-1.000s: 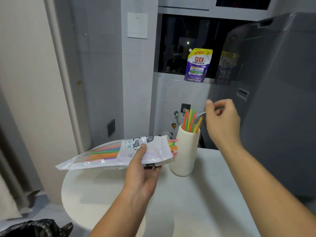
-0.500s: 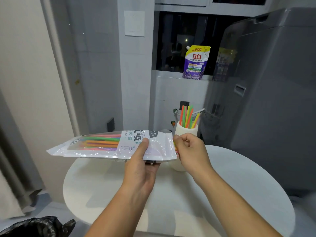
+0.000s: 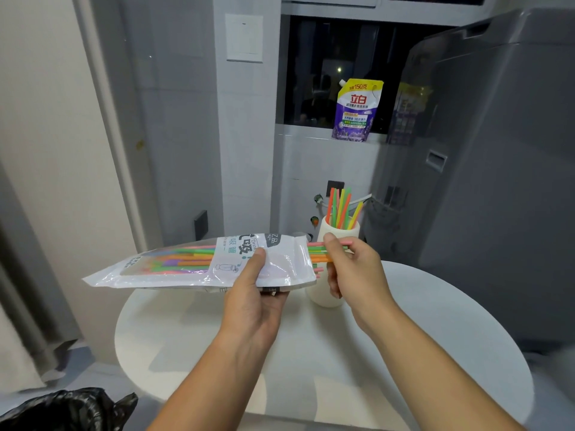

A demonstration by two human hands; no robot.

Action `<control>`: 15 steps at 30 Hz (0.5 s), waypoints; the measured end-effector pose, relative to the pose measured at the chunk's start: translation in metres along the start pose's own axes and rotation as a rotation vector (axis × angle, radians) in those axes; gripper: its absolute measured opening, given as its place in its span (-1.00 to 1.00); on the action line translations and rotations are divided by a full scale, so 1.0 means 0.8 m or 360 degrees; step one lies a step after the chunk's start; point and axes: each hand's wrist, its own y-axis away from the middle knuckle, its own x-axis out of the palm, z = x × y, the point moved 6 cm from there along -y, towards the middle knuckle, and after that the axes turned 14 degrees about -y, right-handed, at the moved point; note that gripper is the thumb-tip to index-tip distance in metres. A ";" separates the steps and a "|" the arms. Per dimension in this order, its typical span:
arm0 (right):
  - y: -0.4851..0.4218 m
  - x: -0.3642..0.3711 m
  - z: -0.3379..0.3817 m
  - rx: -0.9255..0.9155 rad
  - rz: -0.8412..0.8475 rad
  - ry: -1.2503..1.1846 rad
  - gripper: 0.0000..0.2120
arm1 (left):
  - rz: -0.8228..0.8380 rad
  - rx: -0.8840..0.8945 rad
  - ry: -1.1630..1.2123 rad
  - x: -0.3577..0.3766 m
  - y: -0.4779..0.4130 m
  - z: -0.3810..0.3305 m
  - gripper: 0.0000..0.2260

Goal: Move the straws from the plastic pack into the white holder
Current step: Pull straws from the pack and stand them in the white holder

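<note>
Clear film on the plastic pack (image 3: 199, 269), with a white panel lettered in grey and teal. The packed straws (image 3: 186, 259): plain pink, green, orange, purple. The holder (image 3: 325, 228): plain off-white; the standing straws (image 3: 340, 208) in it orange-red, green, yellow. White counter (image 3: 404, 353), unpatterned. Purple pouch (image 3: 357, 110), white band, yellow top, red characters. Flat grey washing machine (image 3: 497, 181). Glossy black bag (image 3: 62, 409).

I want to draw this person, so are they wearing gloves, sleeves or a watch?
No. The left hand and the right hand are bare: no gloves, rings or watch show. Both forearms are bare too, with no sleeve in view.
</note>
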 end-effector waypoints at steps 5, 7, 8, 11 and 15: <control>-0.007 -0.009 0.003 0.0035 0.0002 -0.0152 -0.79 | -0.0003 0.0029 -0.0005 -0.001 -0.002 -0.005 -0.60; -0.009 -0.016 0.003 0.0060 -0.0032 -0.0233 -0.78 | -0.0002 0.0028 0.0005 -0.003 -0.003 -0.007 -0.60; -0.010 -0.017 0.002 0.0078 -0.0042 -0.0341 -0.78 | -0.0002 0.0023 0.0010 -0.003 -0.004 -0.008 -0.60; -0.005 -0.008 -0.008 0.0175 -0.0025 -0.0689 -0.77 | 0.0002 0.0012 0.0012 -0.002 -0.002 -0.006 -0.61; 0.007 0.014 -0.020 0.0179 0.0010 -0.0699 -0.78 | -0.0005 -0.0013 -0.0001 0.001 0.001 0.003 -0.61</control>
